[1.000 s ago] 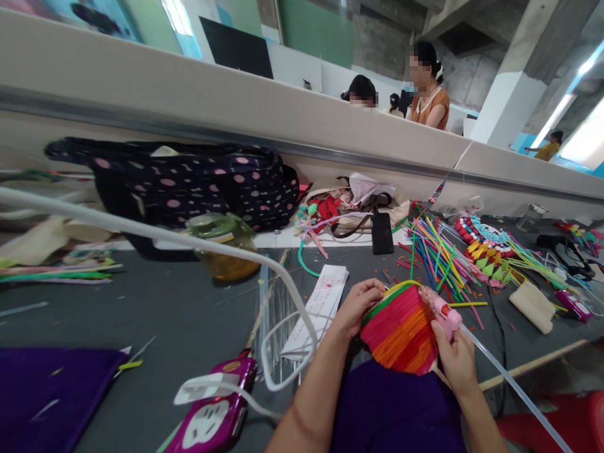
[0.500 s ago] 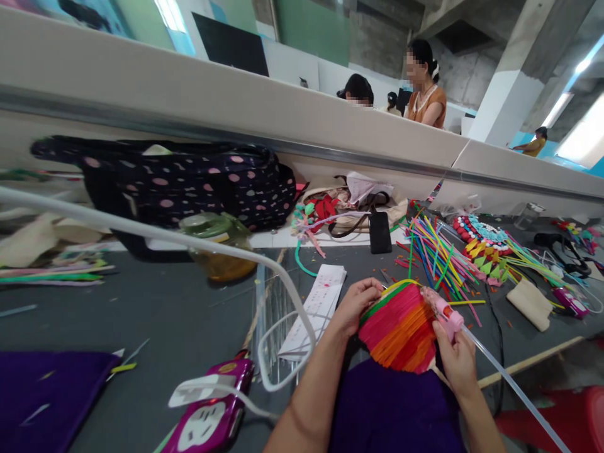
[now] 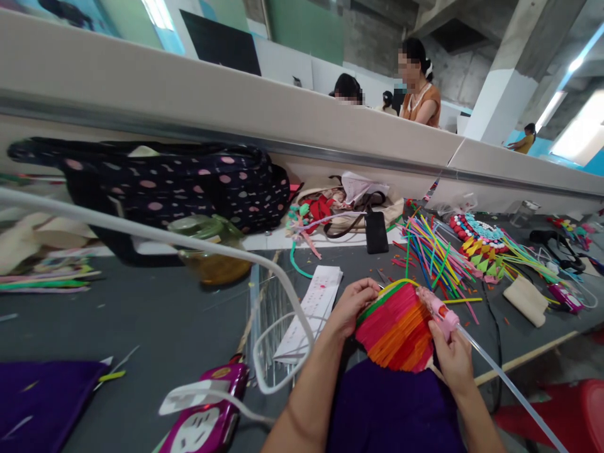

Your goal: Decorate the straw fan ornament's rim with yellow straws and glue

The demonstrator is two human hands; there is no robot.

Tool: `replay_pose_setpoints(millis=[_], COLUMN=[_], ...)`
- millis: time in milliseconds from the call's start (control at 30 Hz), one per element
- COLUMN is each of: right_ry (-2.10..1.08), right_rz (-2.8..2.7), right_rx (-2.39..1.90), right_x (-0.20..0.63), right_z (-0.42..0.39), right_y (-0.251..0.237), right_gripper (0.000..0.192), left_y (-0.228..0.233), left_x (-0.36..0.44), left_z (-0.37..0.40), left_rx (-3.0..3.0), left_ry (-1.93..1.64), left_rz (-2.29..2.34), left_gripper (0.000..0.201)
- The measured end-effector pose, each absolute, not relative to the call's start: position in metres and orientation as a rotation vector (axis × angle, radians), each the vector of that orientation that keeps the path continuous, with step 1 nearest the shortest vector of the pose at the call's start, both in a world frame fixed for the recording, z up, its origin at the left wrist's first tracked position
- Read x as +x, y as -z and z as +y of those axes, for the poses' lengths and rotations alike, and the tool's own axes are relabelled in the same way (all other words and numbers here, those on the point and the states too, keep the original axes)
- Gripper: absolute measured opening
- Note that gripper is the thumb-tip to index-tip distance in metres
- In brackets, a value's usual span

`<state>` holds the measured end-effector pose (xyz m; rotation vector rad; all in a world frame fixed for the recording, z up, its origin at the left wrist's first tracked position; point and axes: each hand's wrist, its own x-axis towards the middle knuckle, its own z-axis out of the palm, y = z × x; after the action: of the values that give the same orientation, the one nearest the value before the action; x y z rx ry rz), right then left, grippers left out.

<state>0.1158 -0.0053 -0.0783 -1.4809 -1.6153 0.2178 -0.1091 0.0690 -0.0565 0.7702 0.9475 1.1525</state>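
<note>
low centre of the frame: your left hand [image 3: 352, 306] gripped the striped fan [image 3: 395, 327] while your right hand [image 3: 450, 353] clasped the glue gun [image 3: 436, 309] at its upper edge, mid-gluing; steadiness was needed next.

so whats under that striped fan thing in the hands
Purple cloth lies beneath the striped fan piece, which the left hand steadies. The fan covers whatever lies directly under its middle.

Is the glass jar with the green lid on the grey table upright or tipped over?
Upright. The glass jar with the green lid stands on its base, lid on top, amber liquid low inside, beside the dotted bag.
</note>
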Motion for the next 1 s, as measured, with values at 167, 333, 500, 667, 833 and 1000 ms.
replay_pose_setpoints(millis=[167,333,500,667,833,1000], right_ry=[-0.2,-0.191,-0.169,-0.177,-0.198,-0.209], right_rz=[-1.593,-1.582,-1.554,-1.557,-1.57,-1.575], right_rx=[-1.496,-1.511,-1.519,-1.507,-1.507,-1.5], right_x=[0.1194,0.1219,0.1214,0.1229,0.1221,0.1189], right_z=[-0.0075,-0.0097,-0.0122,-0.0146,-0.0144,-0.0124], right_y=[0.0825,0.0855,0.0835,0.0843,0.0837,0.0809], right_gripper=[0.043,0.045,0.045,0.044,0.042,0.036], left_y=[0.056,0.0557,0.0593,0.0595,0.0586,0.059], left_x=[-0.1087,-0.1082,-0.109,-0.1091,-0.1091,-0.1092], left_z=[0.0687,0.0682,0.0695,0.0699,0.0697,0.0698], left_rx=[0.791,0.776,0.794,0.801,0.797,0.788], left_ry=[-1.153,-1.158,-1.14,-1.142,-1.142,-1.132], left_rz=[0.942,0.932,0.942,0.951,0.942,0.936], left_gripper=[0.01,0.011,0.012,0.012,0.01,0.011])
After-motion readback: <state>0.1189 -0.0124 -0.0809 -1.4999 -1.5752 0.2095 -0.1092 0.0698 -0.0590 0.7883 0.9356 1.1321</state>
